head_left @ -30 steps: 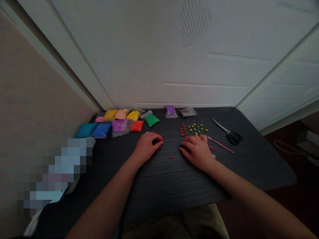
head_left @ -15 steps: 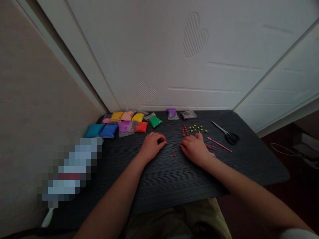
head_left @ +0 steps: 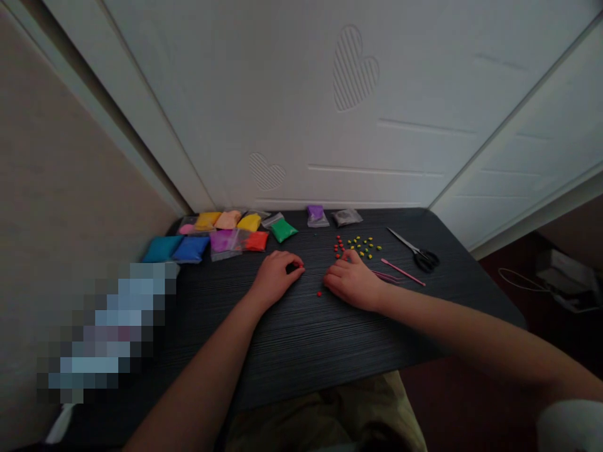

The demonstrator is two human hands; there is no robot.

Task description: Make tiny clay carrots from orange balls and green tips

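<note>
My left hand [head_left: 277, 277] rests on the dark table [head_left: 287, 351] with thumb and fingertips closed on a small piece of red clay [head_left: 301, 264]. To its right, my right hand [head_left: 354, 284] lies with curled fingers pressed together against the tabletop; whatever is under them is hidden. One small red clay ball [head_left: 319, 294] sits between the hands, nearer me. Just beyond my right hand are several red clay balls [head_left: 341, 245] and several tiny yellow-and-green pieces [head_left: 370, 247]. A thin pink stick tool [head_left: 403, 272] and slender pink strips [head_left: 388, 277] lie beside that hand.
Black-handled scissors [head_left: 424, 258] lie at the right. Bags of coloured clay line the back left, among them a green bag [head_left: 283, 230], a red bag [head_left: 256, 241] and a blue bag [head_left: 191, 249]. A purple bag [head_left: 316, 213] and a grey bag [head_left: 347, 217] stand along the back.
My right hand has shifted slightly towards me and turned, uncovering more yellow-and-green pieces. My left hand keeps its pinch on the red clay. The camera view has swung a little.
</note>
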